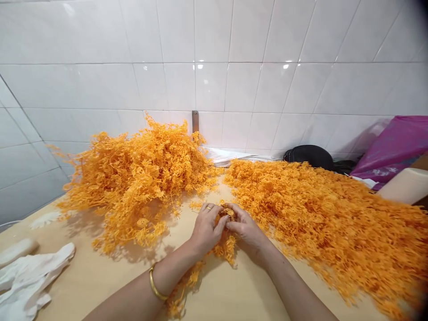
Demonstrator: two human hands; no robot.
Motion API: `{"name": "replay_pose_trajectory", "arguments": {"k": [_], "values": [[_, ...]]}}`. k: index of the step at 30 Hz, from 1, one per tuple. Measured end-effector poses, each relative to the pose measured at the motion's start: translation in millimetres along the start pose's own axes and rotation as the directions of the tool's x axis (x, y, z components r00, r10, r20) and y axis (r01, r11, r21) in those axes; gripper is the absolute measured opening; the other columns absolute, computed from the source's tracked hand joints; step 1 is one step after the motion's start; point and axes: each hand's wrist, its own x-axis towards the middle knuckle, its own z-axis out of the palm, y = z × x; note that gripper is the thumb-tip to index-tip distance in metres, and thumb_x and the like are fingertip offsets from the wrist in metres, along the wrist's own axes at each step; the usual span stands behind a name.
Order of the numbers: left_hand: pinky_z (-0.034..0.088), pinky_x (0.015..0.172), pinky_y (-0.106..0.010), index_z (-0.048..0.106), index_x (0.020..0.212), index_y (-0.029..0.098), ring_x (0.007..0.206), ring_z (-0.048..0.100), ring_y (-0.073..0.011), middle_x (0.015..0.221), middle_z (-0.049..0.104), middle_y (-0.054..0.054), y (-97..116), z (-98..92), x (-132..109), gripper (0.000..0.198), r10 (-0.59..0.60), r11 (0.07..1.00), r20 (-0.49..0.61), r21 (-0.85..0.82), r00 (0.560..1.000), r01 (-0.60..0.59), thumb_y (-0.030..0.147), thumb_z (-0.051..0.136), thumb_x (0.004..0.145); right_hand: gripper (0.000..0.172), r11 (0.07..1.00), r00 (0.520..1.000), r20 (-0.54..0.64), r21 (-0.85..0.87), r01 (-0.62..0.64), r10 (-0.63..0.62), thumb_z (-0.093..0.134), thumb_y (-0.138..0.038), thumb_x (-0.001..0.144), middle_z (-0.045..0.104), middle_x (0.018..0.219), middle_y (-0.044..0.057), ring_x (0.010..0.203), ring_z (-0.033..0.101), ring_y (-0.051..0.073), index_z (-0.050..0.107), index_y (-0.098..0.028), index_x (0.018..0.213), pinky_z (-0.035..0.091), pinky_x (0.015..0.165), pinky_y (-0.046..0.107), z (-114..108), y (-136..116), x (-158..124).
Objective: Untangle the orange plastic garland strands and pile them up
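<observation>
Orange sprig, frilly, densely clustered, partly hidden in the grip. Left hand and right hand both pinch it, well in from the worktop's left edge.

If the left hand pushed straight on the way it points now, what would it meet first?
First, the orange, feathery, plant-like sprig at the fingertips of the left hand; just past it, probably the right hand, though depth is unclear here.
</observation>
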Motion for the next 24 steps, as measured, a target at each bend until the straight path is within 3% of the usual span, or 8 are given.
{"name": "replay_pose_trajectory", "arguments": {"k": [3,5,8,12,15,18,21,24], "values": [[0.036,0.074,-0.033,0.053,0.090,0.018,0.084,0.043,-0.0185,0.083,0.053,-0.005,-4.3,2.3,-0.2,0.017,-0.037,0.999,0.005,0.036,0.999,0.037,0.023,0.043,0.077,0.044,0.998,0.998,0.046,-0.050,-0.029,0.031,0.052,-0.010,0.062,0.057,0.096,0.000,0.085,0.052,0.015,0.052,-0.023,0.104,0.041,0.072,0.025,-0.5,-5.0,-2.1],[0.036,0.074,-0.034,0.052,0.091,0.018,0.085,0.042,-0.0190,0.083,0.052,-0.005,-7.8,3.1,0.2,0.019,-0.034,0.997,0.044,0.073,0.998,0.031,0.017,0.045,0.073,0.037,0.997,0.999,0.040,-0.078,-0.002,0.005,0.054,-0.013,0.064,0.057,0.097,0.001,0.089,0.051,0.015,0.056,-0.022,0.100,0.040,0.075,0.024,-3.8,-5.8,-0.5],[0.036,0.074,-0.034,0.050,0.097,0.018,0.085,0.041,-0.0199,0.083,0.050,-0.006,-10.8,4.8,0.2,0.032,0.018,0.991,0.115,0.131,0.993,-0.033,0.008,0.043,0.068,0.020,0.996,1.000,-0.028,-0.086,0.005,-0.008,0.056,-0.028,0.069,0.058,0.082,0.001,0.074,0.052,0.013,0.059,-0.019,0.087,0.040,0.063,0.023,-10.2,-2.6,4.9],[0.036,0.071,-0.032,0.050,0.089,0.018,0.082,0.041,-0.0189,0.082,0.048,-0.006,-6.6,6.9,-3.3,0.031,0.076,0.992,0.185,0.082,0.980,-0.092,0.003,0.041,0.064,0.022,0.978,0.970,-0.222,-0.203,0.055,-0.101,0.055,-0.039,0.070,0.053,0.062,-0.002,0.055,0.047,0.010,0.055,-0.017,0.074,0.036,0.051,0.021,-15.1,3.4,9.9],[0.038,0.066,-0.027,0.045,0.086,0.018,0.074,0.045,-0.0139,0.081,0.048,-0.003,-0.6,9.1,-5.4,0.024,-0.024,0.987,0.160,-0.150,0.987,0.048,0.007,0.042,0.065,0.020,0.911,0.927,-0.281,-0.394,0.123,-0.247,0.054,-0.038,0.071,0.053,0.060,-0.001,0.056,0.049,0.012,0.054,-0.017,0.072,0.038,0.054,0.023,-13.2,3.9,9.3],[0.038,0.056,-0.021,0.041,0.097,0.018,0.061,0.046,-0.0092,0.077,0.050,0.001,-0.4,14.6,-3.1,0.031,-0.210,0.892,0.170,-0.371,0.963,0.260,0.018,0.050,0.067,0.018,0.769,0.885,-0.220,-0.605,0.207,-0.411,0.050,-0.034,0.075,0.055,0.069,0.002,0.066,0.051,0.015,0.057,-0.018,0.072,0.039,0.061,0.026,-7.2,2.7,8.3],[0.037,0.051,-0.020,0.047,0.095,0.017,0.055,0.045,-0.0084,0.067,0.051,0.002,-8.1,21.8,1.5,0.032,-0.349,0.818,0.225,-0.401,0.910,0.413,0.025,0.054,0.065,0.017,0.596,0.838,-0.128,-0.759,0.261,-0.530,0.051,-0.033,0.074,0.054,0.076,0.004,0.074,0.051,0.016,0.061,-0.019,0.074,0.039,0.066,0.027,-2.4,2.6,8.2],[0.038,0.052,-0.020,0.056,0.078,0.015,0.058,0.048,-0.0109,0.059,0.052,0.002,-15.6,24.6,3.8,0.017,-0.409,0.813,0.283,-0.319,0.868,0.487,0.028,0.048,0.070,0.016,0.576,0.839,-0.126,-0.780,0.246,-0.529,0.053,-0.034,0.071,0.058,0.074,0.003,0.070,0.054,0.017,0.062,-0.020,0.073,0.041,0.065,0.028,-3.6,2.6,5.7]]}}
